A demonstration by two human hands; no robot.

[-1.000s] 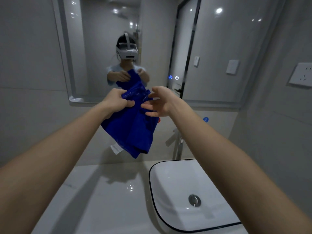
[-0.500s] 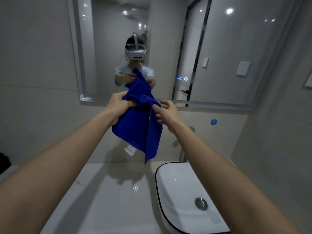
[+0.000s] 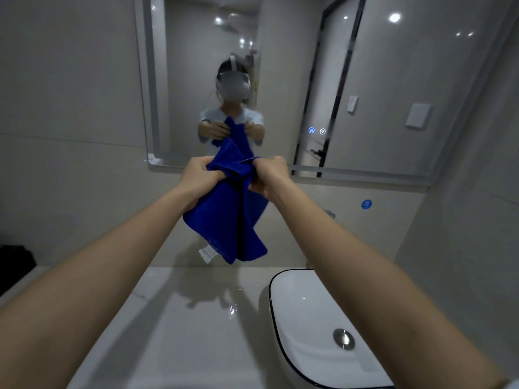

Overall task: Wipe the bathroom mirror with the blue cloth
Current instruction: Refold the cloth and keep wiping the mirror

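The blue cloth (image 3: 227, 220) hangs bunched in front of me, with a white label at its lower edge. My left hand (image 3: 199, 175) grips its top left part and my right hand (image 3: 269, 175) grips its top right part, both fists close together. The cloth is held in the air just below the bottom edge of the bathroom mirror (image 3: 379, 80), apart from the glass. The mirror reflects a person in a headset holding the cloth.
A white basin (image 3: 303, 313) with a black rim and metal drain sits at the lower right on the pale countertop (image 3: 182, 332). A tap (image 3: 330, 214) stands behind it, mostly hidden by my right arm. Tiled walls stand left and right. A dark object (image 3: 14, 265) lies at the far left.
My right hand has closed on the cloth, and both hands have come together at its top. The view has shifted so the mirror and basin sit further right.
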